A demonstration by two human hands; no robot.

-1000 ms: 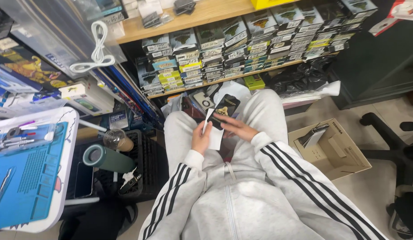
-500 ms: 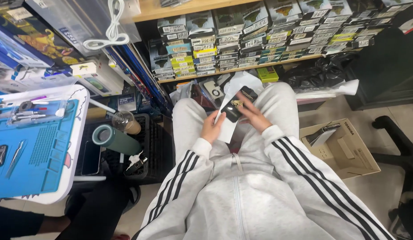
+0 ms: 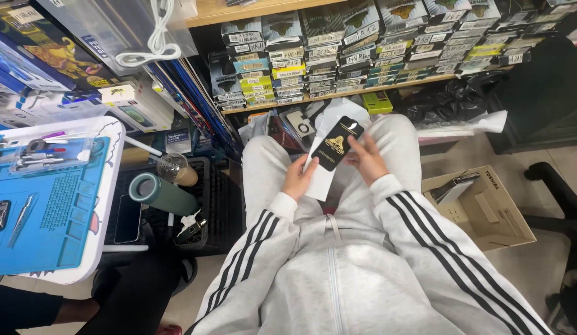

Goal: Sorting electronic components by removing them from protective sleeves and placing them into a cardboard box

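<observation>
I sit in grey clothes with black sleeve stripes, both hands raised over my lap. My left hand grips a white paper sleeve from below. My right hand holds the edge of a flat black phone-shaped sheet with a gold emblem, which lies tilted against the white sleeve. The two hands are close together, with the black sheet between them.
A wooden shelf ahead holds stacks of small labelled boxes. At the left stands a white table with a blue work mat and tools. A green roll and black crate sit beside it. An open cardboard box lies right, by a black chair.
The view has shifted and the hands appear a little further right. The black sheet now stands further out of the white sleeve, more upright between the hands.
</observation>
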